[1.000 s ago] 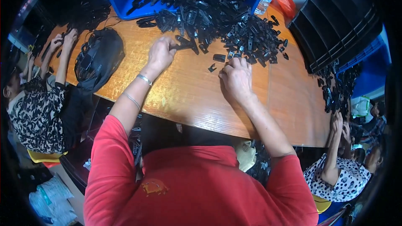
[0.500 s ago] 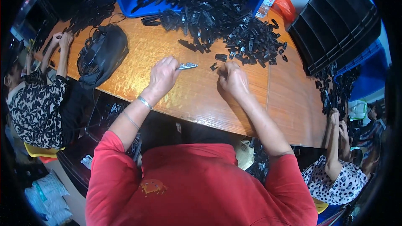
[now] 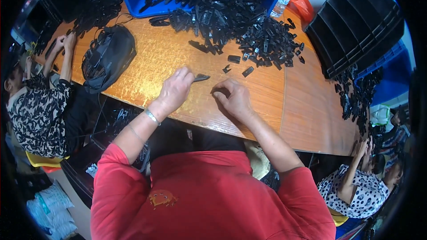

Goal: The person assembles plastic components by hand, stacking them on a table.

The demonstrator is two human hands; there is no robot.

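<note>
My left hand is closed on a slim dark clip part whose tip points right, above the wooden table. Just to its right, my right hand has thumb and fingertips curled together. Whatever it may pinch is too small or hidden to name. Beyond that hand lie a loose black oblong piece, another black piece and a small forked piece. Farther back, a heap of long black clip parts spills toward me, with a pile of smaller black pieces on its right.
A blue bin lies at the back around the heap. A black bag sits at the left. Back right are a plastic bottle, a red bag and black ridged trays. Co-workers sit at both sides.
My right hand has drawn back from the loose pieces toward my left hand. The clip part in my left hand has turned from its silvery side to a dark one, and that hand shifted slightly nearer.
</note>
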